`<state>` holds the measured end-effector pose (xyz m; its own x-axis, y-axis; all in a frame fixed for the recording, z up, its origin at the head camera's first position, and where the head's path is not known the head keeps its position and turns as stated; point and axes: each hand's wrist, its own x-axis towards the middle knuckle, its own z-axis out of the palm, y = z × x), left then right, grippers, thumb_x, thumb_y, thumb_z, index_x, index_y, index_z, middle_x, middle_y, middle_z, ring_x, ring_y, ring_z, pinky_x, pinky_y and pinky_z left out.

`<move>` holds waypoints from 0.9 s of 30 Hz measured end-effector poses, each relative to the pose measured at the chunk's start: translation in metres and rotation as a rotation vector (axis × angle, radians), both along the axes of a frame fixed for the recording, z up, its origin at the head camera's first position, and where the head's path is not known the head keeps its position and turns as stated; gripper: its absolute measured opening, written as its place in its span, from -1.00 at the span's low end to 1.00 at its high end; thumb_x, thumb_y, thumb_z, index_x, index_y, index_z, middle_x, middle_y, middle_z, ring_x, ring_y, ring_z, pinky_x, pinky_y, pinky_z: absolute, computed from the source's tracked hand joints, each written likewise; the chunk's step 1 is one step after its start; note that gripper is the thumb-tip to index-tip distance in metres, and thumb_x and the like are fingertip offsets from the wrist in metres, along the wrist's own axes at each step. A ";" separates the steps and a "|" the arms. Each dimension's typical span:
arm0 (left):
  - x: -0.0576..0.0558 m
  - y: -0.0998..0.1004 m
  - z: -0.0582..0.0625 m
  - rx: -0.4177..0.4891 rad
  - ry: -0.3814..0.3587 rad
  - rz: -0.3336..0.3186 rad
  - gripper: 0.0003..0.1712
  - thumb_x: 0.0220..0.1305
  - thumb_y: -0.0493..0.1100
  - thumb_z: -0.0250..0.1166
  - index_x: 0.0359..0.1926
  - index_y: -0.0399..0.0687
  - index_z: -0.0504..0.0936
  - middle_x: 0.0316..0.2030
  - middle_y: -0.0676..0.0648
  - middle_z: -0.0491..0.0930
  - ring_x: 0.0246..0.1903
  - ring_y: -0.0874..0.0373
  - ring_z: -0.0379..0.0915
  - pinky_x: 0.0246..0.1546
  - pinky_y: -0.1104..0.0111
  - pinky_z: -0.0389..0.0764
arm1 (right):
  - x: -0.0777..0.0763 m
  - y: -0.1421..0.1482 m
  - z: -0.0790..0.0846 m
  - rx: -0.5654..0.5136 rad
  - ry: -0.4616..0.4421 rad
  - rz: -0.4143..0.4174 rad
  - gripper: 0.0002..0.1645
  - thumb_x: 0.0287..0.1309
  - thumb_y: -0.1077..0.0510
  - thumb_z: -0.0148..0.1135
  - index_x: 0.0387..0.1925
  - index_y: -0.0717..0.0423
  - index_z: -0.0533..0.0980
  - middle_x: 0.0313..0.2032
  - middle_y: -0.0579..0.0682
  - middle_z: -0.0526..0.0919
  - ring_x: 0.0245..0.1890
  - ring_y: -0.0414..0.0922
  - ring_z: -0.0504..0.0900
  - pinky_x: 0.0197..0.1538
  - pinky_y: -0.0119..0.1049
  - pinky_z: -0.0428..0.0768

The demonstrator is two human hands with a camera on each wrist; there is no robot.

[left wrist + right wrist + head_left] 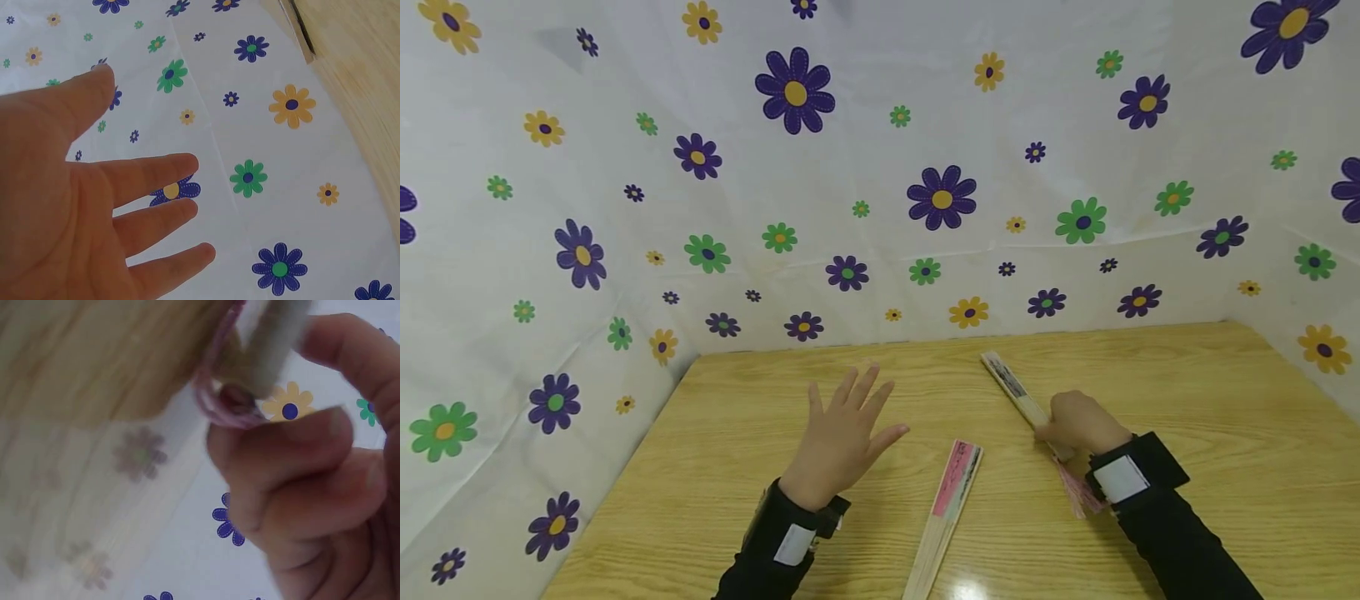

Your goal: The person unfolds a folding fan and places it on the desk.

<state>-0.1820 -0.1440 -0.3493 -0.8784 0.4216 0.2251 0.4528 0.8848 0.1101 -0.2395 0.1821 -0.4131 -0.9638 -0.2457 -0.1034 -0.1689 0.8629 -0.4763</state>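
My right hand (1086,423) pinches the lower end of a folded folding fan (1017,390), whose far end points up and to the left over the table. A pink tassel (1077,490) hangs from the gripped end. Up close in the right wrist view, the fan (272,353) is blurred between thumb and curled fingers, with a pink cord (215,406) looped at its end. Between the two hands, a second folded fan (946,508) with a pink and pale patterned part lies on the table. My left hand (842,437) is held above the table with fingers spread, holding nothing.
The wood-grain table (737,417) carries both fans. A white cloth (865,167) printed with purple, green and yellow flowers stands as a wall behind it and along both sides. The nearer fan runs out of the head view at the bottom.
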 end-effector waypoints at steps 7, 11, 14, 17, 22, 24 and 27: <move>0.003 0.012 -0.004 0.042 -0.054 -0.003 -0.36 0.54 0.12 0.19 0.39 -0.23 0.51 0.41 -0.29 0.45 0.42 -0.28 0.34 0.40 -0.45 0.12 | 0.007 0.001 0.026 -0.059 0.116 -0.010 -0.52 0.21 0.20 0.29 -0.78 0.10 0.37 -0.79 -0.18 0.35 -0.70 -0.25 0.23 -0.54 -0.42 0.16; 0.005 0.021 -0.009 0.152 -0.068 -0.019 -0.45 0.54 0.08 0.20 0.21 -0.31 0.65 0.16 -0.31 0.67 0.23 -0.24 0.56 0.38 -0.37 0.25 | 0.022 -0.001 0.055 -0.097 0.169 -0.027 -0.66 0.26 0.17 0.28 -0.59 0.23 0.48 -0.67 -0.03 0.60 -0.63 -0.18 0.43 -0.51 -0.35 0.29; 0.005 0.024 -0.011 0.208 -0.045 -0.046 -0.51 0.53 0.04 0.23 0.08 -0.34 0.72 -0.01 -0.29 0.76 0.07 -0.19 0.68 0.31 -0.31 0.39 | 0.032 -0.006 0.068 -0.101 0.204 -0.032 -0.67 0.27 0.16 0.30 -0.56 0.22 0.46 -0.65 -0.02 0.60 -0.62 -0.17 0.45 -0.51 -0.34 0.30; 0.006 0.025 -0.013 0.310 -0.105 -0.089 -0.55 0.55 -0.03 0.21 0.08 -0.36 0.72 -0.02 -0.30 0.76 0.05 -0.19 0.69 0.23 -0.19 0.54 | 0.045 -0.018 0.074 -0.094 0.229 -0.023 -0.67 0.27 0.16 0.31 -0.56 0.20 0.44 -0.66 -0.05 0.56 -0.65 -0.19 0.44 -0.54 -0.37 0.28; 0.005 0.030 -0.021 0.667 -0.471 -0.245 -0.56 0.63 -0.14 0.09 0.24 -0.42 0.60 0.19 -0.36 0.64 0.25 -0.26 0.54 0.27 -0.07 0.57 | 0.075 -0.056 0.070 -0.056 0.368 0.050 -0.64 0.11 0.17 0.43 -0.58 0.15 0.41 -0.70 -0.11 0.41 -0.70 -0.25 0.32 -0.63 -0.44 0.24; 0.004 0.034 -0.024 0.825 -0.657 -0.298 -0.54 0.66 -0.16 0.04 0.28 -0.47 0.55 0.21 -0.40 0.60 0.27 -0.26 0.53 0.31 -0.05 0.54 | 0.087 -0.073 0.064 -0.043 0.451 0.083 -0.62 0.02 0.19 0.48 -0.60 0.13 0.38 -0.69 -0.15 0.32 -0.70 -0.28 0.23 -0.63 -0.47 0.16; 0.003 0.039 -0.030 1.016 -0.861 -0.287 -0.53 0.67 -0.19 0.00 0.24 -0.58 0.52 0.11 -0.39 0.66 0.12 -0.06 0.66 0.28 0.07 0.59 | 0.098 -0.092 0.055 0.001 0.580 0.106 -0.55 -0.03 0.20 0.51 -0.62 0.13 0.32 -0.67 -0.17 0.18 -0.68 -0.31 0.11 -0.61 -0.49 0.03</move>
<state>-0.1791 -0.1047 -0.3792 -0.8073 0.5895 -0.0268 0.0637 0.1321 0.9892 -0.1414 0.0904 -0.3585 -0.8328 -0.3444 0.4335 -0.4875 0.8273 -0.2793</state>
